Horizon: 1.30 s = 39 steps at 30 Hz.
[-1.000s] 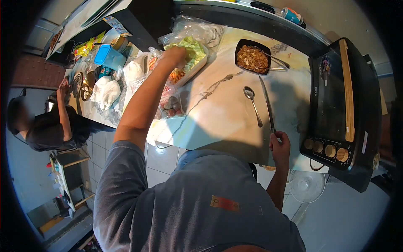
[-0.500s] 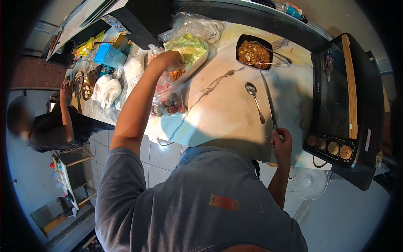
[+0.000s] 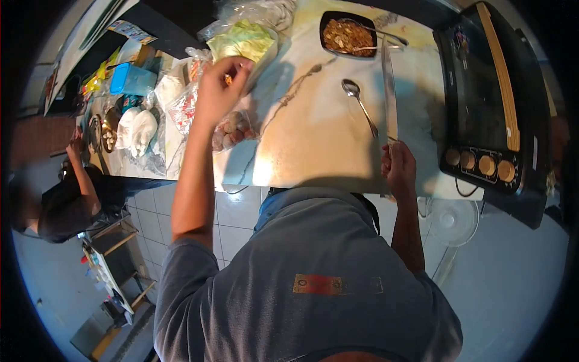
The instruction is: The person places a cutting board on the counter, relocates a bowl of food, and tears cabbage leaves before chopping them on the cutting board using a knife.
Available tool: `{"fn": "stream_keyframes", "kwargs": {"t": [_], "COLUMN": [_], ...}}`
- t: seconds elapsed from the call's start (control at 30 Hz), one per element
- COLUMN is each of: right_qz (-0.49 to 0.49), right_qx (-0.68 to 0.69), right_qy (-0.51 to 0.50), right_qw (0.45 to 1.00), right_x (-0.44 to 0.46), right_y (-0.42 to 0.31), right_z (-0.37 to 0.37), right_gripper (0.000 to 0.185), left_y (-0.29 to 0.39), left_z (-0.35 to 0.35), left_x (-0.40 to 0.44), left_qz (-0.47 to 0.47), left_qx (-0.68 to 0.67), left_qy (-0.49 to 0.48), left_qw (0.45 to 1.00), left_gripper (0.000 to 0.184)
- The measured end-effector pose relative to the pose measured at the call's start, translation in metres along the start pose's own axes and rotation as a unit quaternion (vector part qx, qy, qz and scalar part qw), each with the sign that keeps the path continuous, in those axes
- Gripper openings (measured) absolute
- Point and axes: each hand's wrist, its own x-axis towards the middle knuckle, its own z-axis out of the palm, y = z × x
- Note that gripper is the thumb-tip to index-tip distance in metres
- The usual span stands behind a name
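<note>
My left hand (image 3: 222, 87) is over the left part of the counter, its fingers curled towards the thumb; what they hold, if anything, is too small to name. Beside it, leafy greens (image 3: 241, 41) lie in a pale tray, partly covered by my hand. Below are round items in a clear bag (image 3: 232, 130). My right hand (image 3: 398, 164) is closed round the handle of a long knife (image 3: 390, 90), whose blade points away from me. A spoon (image 3: 360, 105) lies left of the knife. Further back, a black square bowl (image 3: 348, 35) holds brown food and utensils.
A black toaster oven (image 3: 482, 96) stands at the right. At the left are a blue-lidded container (image 3: 131, 79), white plastic bags (image 3: 137, 130) and a pan (image 3: 95, 134). Another person (image 3: 66, 202) stands at the counter's far left.
My left hand has lifted back from the tray towards me. The knife in my right hand has swung more upright. The whole view has shifted, with the counter now higher in it.
</note>
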Motion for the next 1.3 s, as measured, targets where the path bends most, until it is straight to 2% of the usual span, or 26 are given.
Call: {"fn": "stream_keyframes", "kwargs": {"t": [0.03,0.07,0.13,0.23,0.37,0.43,0.47,0.53,0.57,0.6,0.67,0.7,0.73,0.77,0.87,0.9,0.93,1.0,1.13,1.17,1.2,1.27,1.3], "right_qz": [0.001,0.006,-0.048,-0.009,-0.013,-0.011,-0.018,-0.201,-0.206,-0.217,-0.225,-0.229,-0.228,-0.22,-0.154,-0.202,-0.246,-0.257,-0.218,-0.279,-0.265,-0.19,-0.173], "right_qx": [-0.016,-0.017,-0.175,-0.164,-0.177,-0.241,-0.239,-0.405,-0.404,-0.426,-0.444,-0.464,-0.483,-0.475,-0.486,-0.505,-0.528,-0.468,-0.435,-0.426,-0.424,-0.434,-0.394], "right_qy": [0.008,0.015,0.031,0.036,0.053,0.071,0.074,0.102,0.112,0.116,0.138,0.141,0.147,0.174,0.221,0.238,0.259,0.275,0.327,0.396,0.43,0.5,0.558], "right_qw": [1.0,1.0,0.983,0.986,0.983,0.968,0.968,0.886,0.884,0.87,0.856,0.844,0.833,0.834,0.831,0.804,0.771,0.8,0.81,0.764,0.752,0.725,0.709], "right_x": [0.0,-0.001,-0.004,-0.015,-0.024,-0.027,-0.024,-0.022,-0.021,-0.019,-0.016,-0.015,-0.015,-0.014,-0.013,-0.013,-0.017,-0.032,-0.121,-0.157,-0.187,-0.252,-0.293], "right_y": [0.007,0.013,0.023,0.029,0.028,0.026,0.026,0.034,0.042,0.05,0.062,0.068,0.074,0.081,0.096,0.094,0.094,0.094,0.093,0.093,0.103,0.131,0.138], "right_z": [0.003,0.008,0.018,0.028,0.034,0.033,0.032,0.03,0.03,0.029,0.027,0.028,0.029,0.031,0.036,0.037,0.036,0.033,0.028,0.029,0.029,0.03,0.035], "right_gripper": [0.032,0.032,0.036,0.037,0.035,0.028,0.028,0.021,0.021,0.021,0.022,0.022,0.022,0.022,0.028,0.028,0.029,0.033,0.031,0.033,0.033,0.034,0.021], "left_y": [0.006,0.005,-0.002,-0.003,-0.007,0.001,0.003,0.009,0.004,0.005,0.009,0.008,0.006,0.003,0.007,0.008,0.012,0.025,0.079,0.095,0.11,0.15,0.17], "left_z": [0.009,0.022,0.049,0.063,0.057,0.046,0.046,0.049,0.046,0.049,0.056,0.062,0.069,0.076,0.093,0.101,0.107,0.114,0.126,0.132,0.138,0.156,0.166], "left_x": [-0.009,-0.017,-0.035,-0.046,-0.047,-0.043,-0.041,-0.039,-0.036,-0.032,-0.028,-0.027,-0.031,-0.034,-0.033,-0.04,-0.047,-0.054,-0.079,-0.091,-0.105,-0.147,-0.174], "left_qz": [-0.074,-0.075,0.035,-0.007,-0.023,-0.022,-0.015,0.169,0.167,0.18,0.149,0.151,0.169,0.156,0.152,0.134,0.159,0.185,0.267,0.277,0.283,0.35,0.369], "left_qx": [-0.073,-0.076,-0.09,-0.089,-0.082,-0.071,-0.071,0.05,0.027,0.027,-0.031,-0.04,-0.041,-0.05,-0.089,-0.114,-0.126,-0.114,-0.144,-0.143,-0.138,-0.176,-0.177], "left_qy": [-0.017,-0.025,-0.04,-0.079,-0.102,-0.116,-0.113,-0.041,-0.142,-0.141,-0.175,-0.167,-0.183,-0.169,-0.181,-0.191,-0.225,-0.247,-0.324,-0.345,-0.363,-0.396,-0.433], "left_qw": [0.994,0.994,0.995,0.993,0.991,0.99,0.991,0.984,0.975,0.973,0.973,0.973,0.968,0.972,0.967,0.966,0.953,0.944,0.896,0.885,0.877,0.83,0.803], "left_gripper": [0.015,0.015,0.017,0.017,0.019,0.036,0.036,0.058,0.068,0.068,0.064,0.053,0.053,0.044,0.026,0.017,0.017,0.011,0.005,0.004,0.004,0.007,0.008]}}
